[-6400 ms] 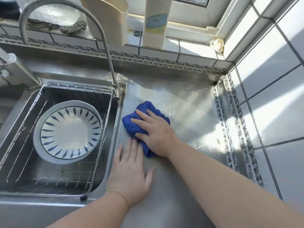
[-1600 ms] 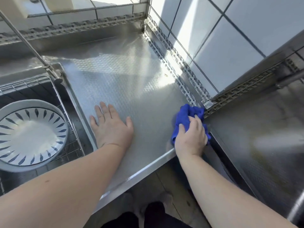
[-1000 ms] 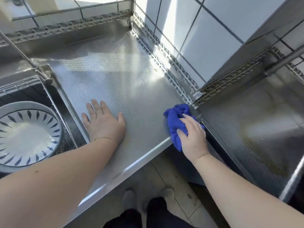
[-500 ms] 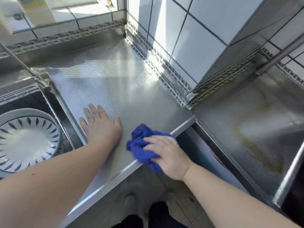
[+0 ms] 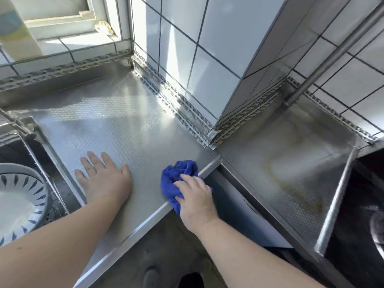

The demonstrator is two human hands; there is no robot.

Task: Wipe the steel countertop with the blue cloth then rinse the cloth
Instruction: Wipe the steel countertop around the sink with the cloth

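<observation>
The right hand (image 5: 196, 196) presses the bunched blue cloth (image 5: 176, 179) onto the steel worktop (image 5: 116, 125) at its near edge, fingers curled over the fabric and gripping it. Half a second ago the cloth sat further left along that edge, close to the left hand; a second ago it was at the near right corner. So the hand is sweeping back and forth along the front lip. The left hand (image 5: 104, 177) stays flat and open on the worktop beside the sink (image 5: 60, 196), bracing. The far and middle stretches look already covered, so the wiping seems close to done here. The lower steel surface (image 5: 291, 163) to the right shows yellowish staining. The rinse is not yet begun; the patterned plate (image 5: 18, 200) sits in the sink's wire basket.
</observation>
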